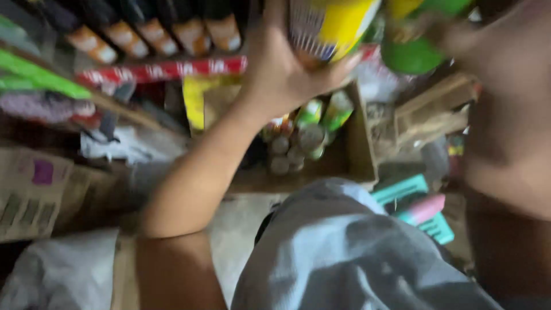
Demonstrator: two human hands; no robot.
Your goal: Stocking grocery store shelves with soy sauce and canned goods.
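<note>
**Two cans held up at the shelf**

At the far left, a shelf [160, 70] with a red edge strip carries a row of dark packs with orange ends [155, 34], and below it lie cardboard flats [34, 192] and crumpled white wrap [123, 146]. The view is blurred, so fine detail is lost.

Moving right, the left hand [281, 66] is raised, fingers curled about the base of a yellow can [330, 23], which sits at the top edge of the view. The grip looks to be low on the can, so it would be well to keep the palm under it and the can upright.

Below that hand, an open carton [359, 143] on the floor holds more cans [301, 140], some upright, with green and yellow labels.

Further right, the right hand [447, 34] is closed on a green can [413, 54], just beside the yellow one; its fingers are smeared by motion. Keeping the two cans from knocking would steady both.

Low at the right lies a teal crate [422, 206] with a pink thing on it.
</note>
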